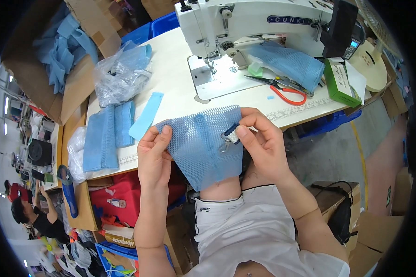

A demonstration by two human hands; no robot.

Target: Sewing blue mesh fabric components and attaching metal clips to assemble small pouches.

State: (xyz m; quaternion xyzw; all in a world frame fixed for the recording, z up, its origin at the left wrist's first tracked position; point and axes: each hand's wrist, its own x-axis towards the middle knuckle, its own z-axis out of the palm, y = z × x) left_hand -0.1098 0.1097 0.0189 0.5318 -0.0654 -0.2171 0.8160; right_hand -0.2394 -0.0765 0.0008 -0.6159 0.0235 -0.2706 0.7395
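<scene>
A piece of light blue mesh fabric (203, 147) hangs between my two hands, just off the table's front edge and above my lap. My left hand (155, 145) pinches its upper left corner between thumb and fingers. At the right side, my right hand (266, 143) grips a short navy-and-white strap (232, 134) against the mesh. A small metal clasp (223, 147) dangles from that strap; its exact shape is hard to make out. Beyond the mesh stands a white sewing machine (259, 23), its needle area over a metal plate (208, 85).
Orange-handled scissors (289, 94), a blue mesh roll (291, 67) and a green box (339, 83) lie right of the needle. Folded blue mesh (100, 141), a blue strip (147, 115) and a clear plastic bag (122, 76) are at left. A cardboard box (76, 87) holds blue pieces. Another person (41, 214) works far left.
</scene>
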